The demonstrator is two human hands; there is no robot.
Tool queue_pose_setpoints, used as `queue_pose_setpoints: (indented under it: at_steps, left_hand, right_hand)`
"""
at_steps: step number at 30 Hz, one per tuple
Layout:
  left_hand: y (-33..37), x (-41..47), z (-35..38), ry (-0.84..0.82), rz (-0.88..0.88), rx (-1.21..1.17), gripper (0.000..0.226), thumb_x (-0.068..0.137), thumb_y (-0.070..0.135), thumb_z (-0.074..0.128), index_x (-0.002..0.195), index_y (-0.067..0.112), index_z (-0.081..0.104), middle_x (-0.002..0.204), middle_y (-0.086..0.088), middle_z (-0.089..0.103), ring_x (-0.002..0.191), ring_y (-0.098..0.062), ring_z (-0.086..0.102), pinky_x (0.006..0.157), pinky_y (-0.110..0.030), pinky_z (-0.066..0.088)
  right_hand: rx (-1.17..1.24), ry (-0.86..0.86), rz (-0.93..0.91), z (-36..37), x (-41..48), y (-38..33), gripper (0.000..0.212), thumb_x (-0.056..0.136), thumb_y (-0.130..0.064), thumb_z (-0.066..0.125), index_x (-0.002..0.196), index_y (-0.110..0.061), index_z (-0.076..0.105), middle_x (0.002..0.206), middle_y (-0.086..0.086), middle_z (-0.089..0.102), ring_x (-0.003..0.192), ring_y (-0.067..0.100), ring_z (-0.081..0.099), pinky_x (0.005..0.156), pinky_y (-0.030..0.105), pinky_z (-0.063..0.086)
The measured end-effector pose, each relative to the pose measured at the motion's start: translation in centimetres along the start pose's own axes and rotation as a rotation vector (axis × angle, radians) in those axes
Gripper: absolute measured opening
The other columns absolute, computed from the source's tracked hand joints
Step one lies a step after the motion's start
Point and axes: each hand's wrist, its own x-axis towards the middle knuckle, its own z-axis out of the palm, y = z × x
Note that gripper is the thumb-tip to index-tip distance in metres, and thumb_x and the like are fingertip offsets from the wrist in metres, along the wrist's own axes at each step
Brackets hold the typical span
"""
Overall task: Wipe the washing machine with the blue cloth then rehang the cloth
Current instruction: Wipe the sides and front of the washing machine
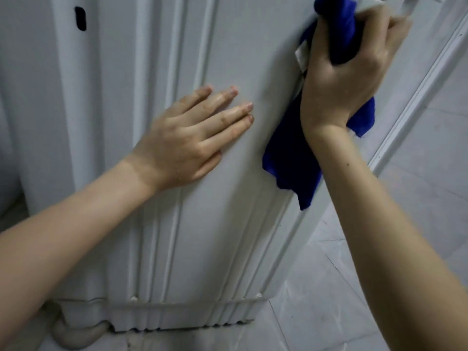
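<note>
The white washing machine (215, 224) fills the view, its ribbed side panel facing me. My left hand (192, 138) lies flat on that panel, fingers spread, holding nothing. My right hand (352, 69) is closed around the bunched blue cloth (293, 163) and presses it against the machine's right corner edge near the top. Part of the cloth sticks out above the fist and a long flap hangs below the wrist. A small white tag (301, 55) shows beside the fist.
A grey drain hose (76, 333) curls on the floor at the machine's lower left. Pale floor tiles (329, 300) spread to the right. A white door frame strip (420, 79) runs diagonally at the right. A dark slot (80, 18) sits high on the panel.
</note>
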Motion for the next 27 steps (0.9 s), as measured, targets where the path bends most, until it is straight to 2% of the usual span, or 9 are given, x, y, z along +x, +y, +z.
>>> queue_pose_setpoints:
  at_steps: [4,7,10,14,17,19,21,24,27]
  left_hand:
    - [-3.4,-3.9,-1.9,-0.066,0.028,0.055,0.049,0.098,0.018,0.045,0.147,0.007,0.046,0.152,-0.011,0.044,0.141,-0.037,0.04,0.116,-0.053,0.031]
    - [-5.7,-6.2,-3.0,-0.064,-0.068,0.104,0.053,0.096,0.018,0.05,0.148,0.01,0.045,0.153,-0.01,0.042,0.142,-0.036,0.04,0.116,-0.053,0.031]
    - [-7.3,-6.5,-3.6,-0.052,-0.033,0.174,0.052,0.096,0.022,0.051,0.147,0.011,0.047,0.152,-0.011,0.044,0.14,-0.035,0.041,0.115,-0.053,0.032]
    - [-9.5,-7.1,-4.9,0.059,-0.319,0.144,0.05,0.094,0.018,0.05,0.143,0.013,0.052,0.149,-0.011,0.048,0.138,-0.036,0.043,0.116,-0.054,0.029]
    - [-10.9,-8.4,-5.5,0.076,-0.454,0.157,0.052,0.094,0.023,0.051,0.144,0.014,0.051,0.149,-0.012,0.048,0.138,-0.036,0.041,0.117,-0.054,0.027]
    - [-11.4,-8.9,-5.5,0.112,-0.563,0.101,0.056,0.092,0.03,0.054,0.146,0.014,0.048,0.151,-0.013,0.044,0.141,-0.038,0.036,0.117,-0.053,0.026]
    - [-11.5,-9.1,-5.3,0.138,-0.608,0.002,0.061,0.09,0.032,0.058,0.146,0.013,0.046,0.153,-0.015,0.039,0.143,-0.04,0.031,0.12,-0.048,0.023]
    - [-11.0,-8.7,-5.2,0.179,-0.705,-0.108,0.068,0.085,0.031,0.064,0.147,0.014,0.043,0.157,-0.018,0.029,0.145,-0.037,0.025,0.122,-0.04,0.02]
    - [-10.7,-8.5,-5.2,0.192,-0.759,-0.152,0.072,0.082,0.031,0.066,0.148,0.015,0.043,0.159,-0.019,0.024,0.146,-0.034,0.024,0.12,-0.049,0.024]
  right_hand:
    - [0.017,-0.299,-0.058,-5.9,-11.2,0.9,0.016,0.084,-0.014,0.072,0.085,0.0,0.062,0.092,0.016,0.055,0.083,0.027,0.054,0.073,0.035,0.046]
    - [0.066,-0.638,-0.378,-9.9,-18.8,1.5,0.025,0.082,-0.018,0.075,0.1,-0.009,0.059,0.103,0.007,0.054,0.079,0.027,0.05,0.069,0.036,0.043]
    - [0.127,-0.787,-0.517,-9.7,-18.4,1.7,0.045,0.065,-0.009,0.084,0.101,-0.01,0.056,0.102,0.004,0.052,0.074,0.026,0.049,0.062,0.037,0.042]
    - [0.147,-0.636,-0.499,-3.9,-9.7,-2.4,0.018,0.085,-0.016,0.073,0.09,-0.001,0.066,0.093,0.015,0.059,0.076,0.031,0.053,0.065,0.041,0.044]
    - [0.111,-0.423,-0.315,2.4,-3.0,-6.7,0.019,0.079,-0.015,0.075,0.083,0.001,0.065,0.089,0.02,0.061,0.08,0.036,0.056,0.069,0.034,0.039]
    - [0.103,-0.336,-0.208,5.1,-0.6,-8.6,0.023,0.078,-0.021,0.073,0.084,-0.001,0.064,0.093,0.017,0.061,0.083,0.035,0.057,0.067,0.024,0.032]
    - [0.088,-0.293,-0.144,5.7,-0.5,-9.4,0.022,0.078,-0.022,0.072,0.083,-0.002,0.064,0.093,0.016,0.062,0.083,0.033,0.056,0.068,0.022,0.03]
    - [0.125,-0.396,-0.199,3.5,-4.7,-9.5,0.018,0.077,-0.015,0.075,0.08,-0.001,0.065,0.088,0.017,0.06,0.079,0.034,0.054,0.069,0.034,0.038]
    - [0.181,-0.625,-0.352,-0.9,-12.5,-8.4,0.018,0.084,-0.019,0.071,0.083,-0.001,0.071,0.086,0.014,0.064,0.073,0.03,0.05,0.065,0.039,0.042]
